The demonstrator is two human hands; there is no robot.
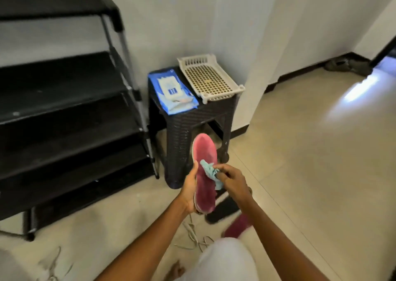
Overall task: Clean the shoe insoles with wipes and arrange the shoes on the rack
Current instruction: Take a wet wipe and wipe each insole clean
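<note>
Head view: left hand cups a pink insole from below while right hand pinches a crumpled teal wipe against it.
Beyond, a blue wipes pack and perforated white tray sit on a woven dark stool, beside the black shoe rack.

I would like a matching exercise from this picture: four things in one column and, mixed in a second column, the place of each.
Things:
1. pink shoe insole
2. crumpled light-blue wipe
3. blue pack of wet wipes
4. cream perforated plastic tray

Places:
A. right side of the dark woven plastic stool top
B. held in the left hand
C. left side of the stool top
D. pinched in the right hand, against the insole

Pairs: 1-B, 2-D, 3-C, 4-A
</note>
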